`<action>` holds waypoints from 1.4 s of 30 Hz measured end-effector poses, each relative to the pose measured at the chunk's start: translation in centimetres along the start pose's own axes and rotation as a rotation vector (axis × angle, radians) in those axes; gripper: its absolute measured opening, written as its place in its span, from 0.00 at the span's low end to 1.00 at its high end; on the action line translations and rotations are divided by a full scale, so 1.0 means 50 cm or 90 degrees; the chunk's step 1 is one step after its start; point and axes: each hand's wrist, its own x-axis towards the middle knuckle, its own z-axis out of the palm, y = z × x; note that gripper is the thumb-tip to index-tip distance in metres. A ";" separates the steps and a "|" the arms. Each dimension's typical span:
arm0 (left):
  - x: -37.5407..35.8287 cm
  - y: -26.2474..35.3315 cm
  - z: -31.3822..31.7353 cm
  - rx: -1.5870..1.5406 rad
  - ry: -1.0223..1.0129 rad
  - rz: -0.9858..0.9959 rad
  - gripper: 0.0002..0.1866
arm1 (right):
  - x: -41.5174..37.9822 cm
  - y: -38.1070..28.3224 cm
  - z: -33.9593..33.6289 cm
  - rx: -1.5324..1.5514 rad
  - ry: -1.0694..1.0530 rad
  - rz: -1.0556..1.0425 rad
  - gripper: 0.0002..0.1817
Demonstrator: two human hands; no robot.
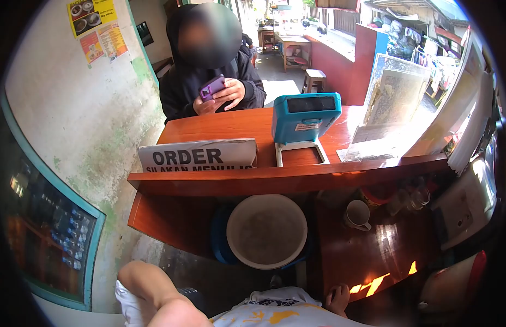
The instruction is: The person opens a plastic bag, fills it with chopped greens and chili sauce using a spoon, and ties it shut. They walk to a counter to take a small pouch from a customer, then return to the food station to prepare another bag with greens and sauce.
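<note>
Pale, green-stained wall (51, 82) at left, glass-fronted cabinet (51, 229) below; sunlit passage with a stool (314, 80) beyond. Across the middle, a glossy orange-brown counter (226, 128) with a printed ORDER sign (198, 155) and a blue box-like device (305, 122) on top. On the far side, a person in a dark hooded top (245, 82), holding a purple phone (211, 88).

On the near side, at lower right, a dark red-brown lower table (345, 250), patched with sunlight. At its near edge, the right hand (337, 300), fingers loosely bent, seemingly touching the wood; no held object visible, but palm hidden, so cannot tell how far closed. On the other side, left arm (155, 289) bent, left hand out of view; cannot tell its state.

As for the lower table: looks heavy and rigid, perhaps slippery on the glossy top; best gripped at the edge. Well ahead of the right hand, on that same table, a white mug (351, 219), handle toward lower right. Probably light, stiff and breakable if ceramic; best taken by the handle. Beyond it to the right, clear glassware (419, 197), likely fragile. Left of the table, a wide pale round container (266, 231).
</note>
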 end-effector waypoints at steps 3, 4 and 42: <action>-0.058 -0.005 0.060 -0.205 0.167 0.037 0.36 | -0.002 0.008 0.007 -0.011 0.019 -0.008 0.11; -0.080 0.001 0.056 -0.179 0.155 0.010 0.36 | -0.004 0.012 0.009 -0.014 0.023 -0.014 0.11; -0.105 0.125 -0.318 -1.216 -0.160 -0.928 0.06 | -0.026 -0.036 0.023 -0.037 0.139 0.063 0.08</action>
